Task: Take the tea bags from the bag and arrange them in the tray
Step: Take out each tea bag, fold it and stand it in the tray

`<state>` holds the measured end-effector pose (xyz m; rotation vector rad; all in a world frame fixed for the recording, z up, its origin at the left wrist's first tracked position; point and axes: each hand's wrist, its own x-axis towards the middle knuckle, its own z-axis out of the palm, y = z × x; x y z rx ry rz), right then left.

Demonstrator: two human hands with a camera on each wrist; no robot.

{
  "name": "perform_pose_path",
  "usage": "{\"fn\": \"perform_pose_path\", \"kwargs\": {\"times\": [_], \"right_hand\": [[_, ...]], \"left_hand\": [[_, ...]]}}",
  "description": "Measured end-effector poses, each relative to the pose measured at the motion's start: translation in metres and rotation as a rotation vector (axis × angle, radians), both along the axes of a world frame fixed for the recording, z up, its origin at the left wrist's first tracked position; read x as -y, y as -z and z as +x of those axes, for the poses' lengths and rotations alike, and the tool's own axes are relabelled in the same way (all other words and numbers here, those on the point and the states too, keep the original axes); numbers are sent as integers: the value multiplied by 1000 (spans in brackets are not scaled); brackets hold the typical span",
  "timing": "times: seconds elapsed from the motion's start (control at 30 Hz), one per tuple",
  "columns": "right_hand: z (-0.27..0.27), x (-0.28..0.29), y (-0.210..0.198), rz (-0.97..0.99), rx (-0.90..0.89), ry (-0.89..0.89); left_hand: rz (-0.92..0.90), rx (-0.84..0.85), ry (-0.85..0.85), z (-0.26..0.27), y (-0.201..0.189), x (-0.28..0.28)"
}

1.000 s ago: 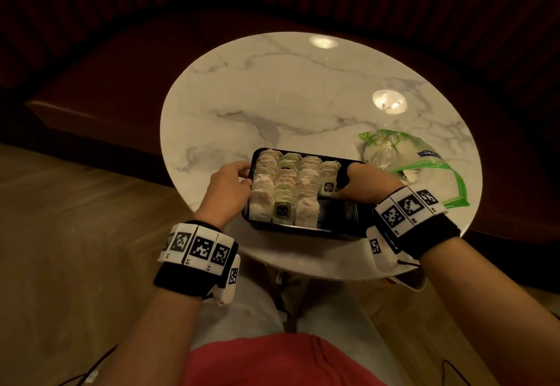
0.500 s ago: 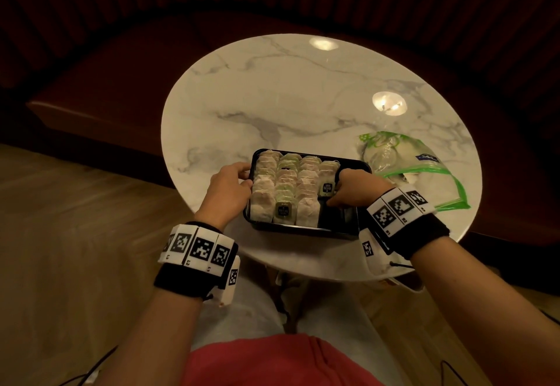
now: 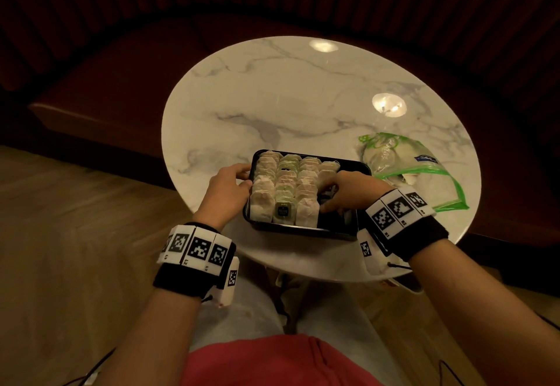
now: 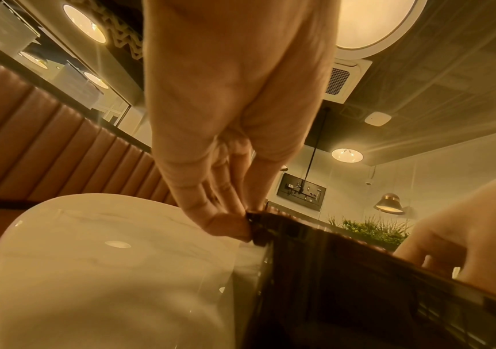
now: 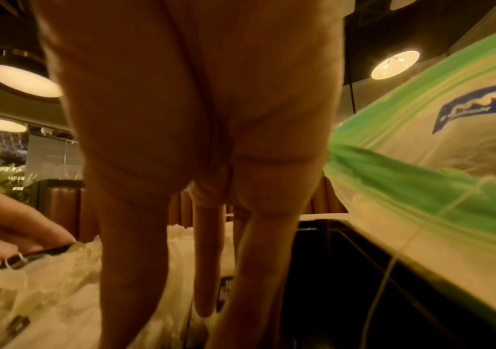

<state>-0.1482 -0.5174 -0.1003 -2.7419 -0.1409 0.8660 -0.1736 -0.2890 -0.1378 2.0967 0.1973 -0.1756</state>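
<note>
L hand pinches the black tray rim at its 9 o'clock edge. R hand reaches into tray's 3 o'clock side, fingers straight down among tea bags; whether they grip one, can't tell. Zip bag lies at 2 o'clock, just beside tray, on marble table.

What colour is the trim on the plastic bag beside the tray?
Green, on a clear plastic bag; the head view shows it best.
</note>
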Motion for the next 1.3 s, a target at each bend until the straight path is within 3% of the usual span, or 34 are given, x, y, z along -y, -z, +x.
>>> {"fn": "perform_pose_path", "kwargs": {"times": [0.27,0.5,0.7,0.87,1.3], "right_hand": [[-41,48,-25,418,161,334],[-56,114,-25,178,387,473],[-41,114,-10,113,445,359],[-24,108,-3,19,397,331],[7,98,15,-129,236,334]], "left_hand": [[64,-31,26,1,-7,4],[183,183,105,-4,-38,40],[240,235,531,-19,-55,118],[378,116,771,-16,-57,161],[242,37,776,-5,-57,183]]}}
